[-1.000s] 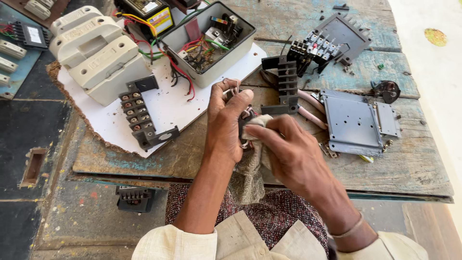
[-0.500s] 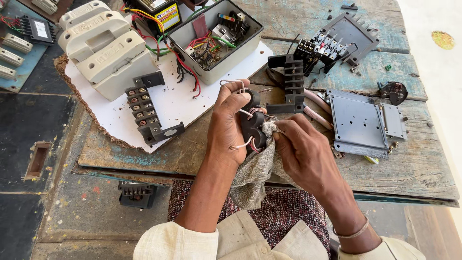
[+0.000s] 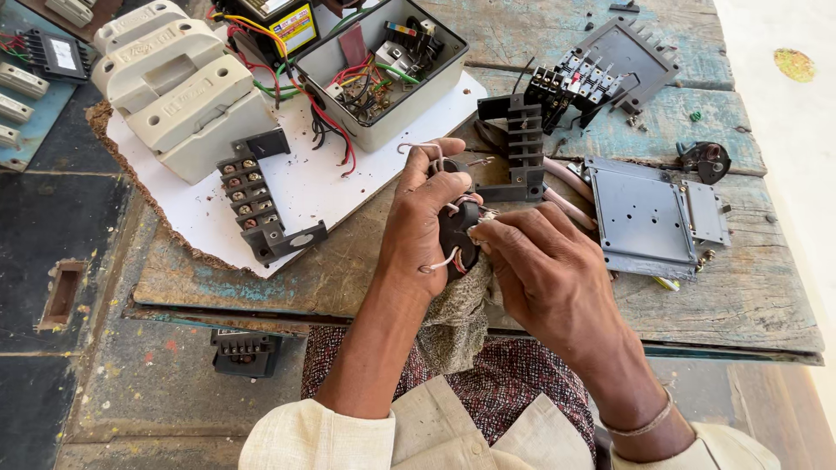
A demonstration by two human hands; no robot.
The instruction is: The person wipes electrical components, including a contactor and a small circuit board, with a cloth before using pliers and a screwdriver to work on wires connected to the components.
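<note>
A: What've you got in your left hand (image 3: 428, 222)?

B: Small black round electrical part w/ white wires (image 3: 456, 233), held above the near edge of the worn blue-painted wooden bench (image 3: 749, 296). Your fingers are wrapped round its left side, thumb on top, clenched on it.

A: And your right hand (image 3: 542, 265)?

B: Fingertips pinch at the part's right edge, pressing a grey-green knitted rag (image 3: 453, 318) to it. The rag hangs down under both hands, over your lap.

A: What's round you?

B: Far left: a white paper sheet (image 3: 305, 187) w/ a black screw terminal strip (image 3: 248, 198) and cream plastic switch housings (image 3: 187, 91) on it. Just beyond your left hand, a grey open box full of red, yellow & green wiring (image 3: 376, 65). Far of your hands, a black finned plastic block (image 3: 515, 144). To the right, a flat grey metal plate (image 3: 640, 218). On the floor, near left, a small black terminal piece (image 3: 244, 351).
</note>
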